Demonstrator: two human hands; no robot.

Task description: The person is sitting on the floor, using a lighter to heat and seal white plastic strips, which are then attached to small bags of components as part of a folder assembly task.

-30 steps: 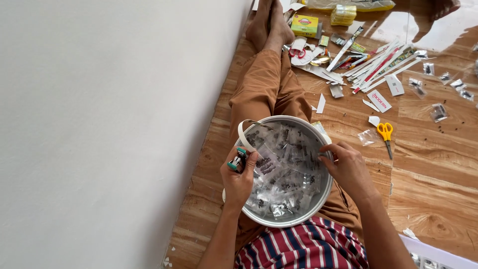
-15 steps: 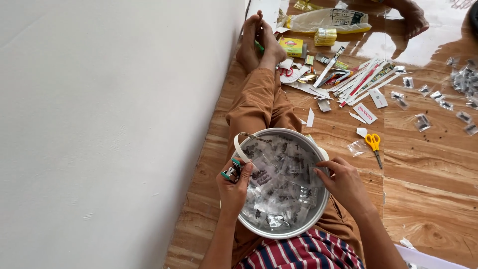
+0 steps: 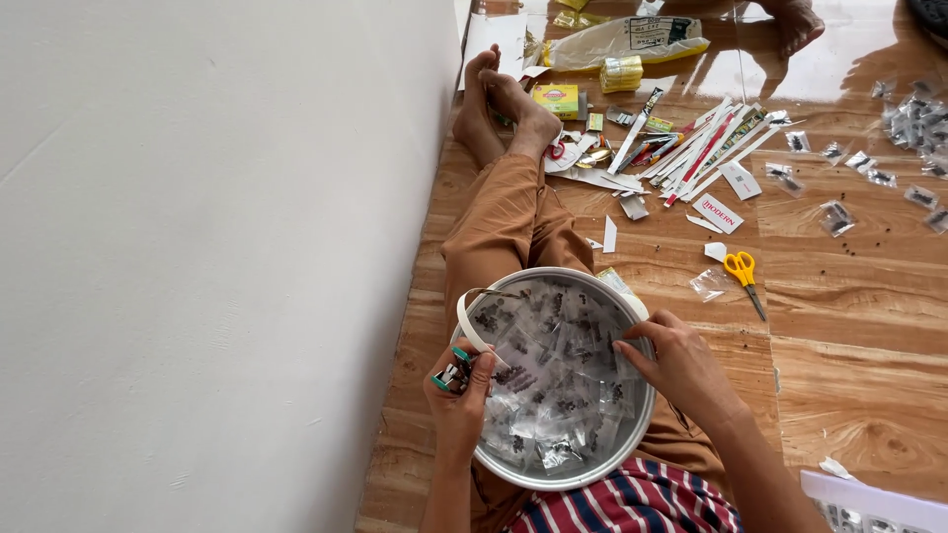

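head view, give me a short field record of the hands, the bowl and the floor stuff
left hand: grips a small green-handled tool at the bowl's left rim
right hand: fingers rest inside the bowl's right rim
round metal bowl: on the lap, full of small clear packets of dark bits
yellow-handled scissors: on the wooden floor, right of the bowl
paper strips: scattered near the feet
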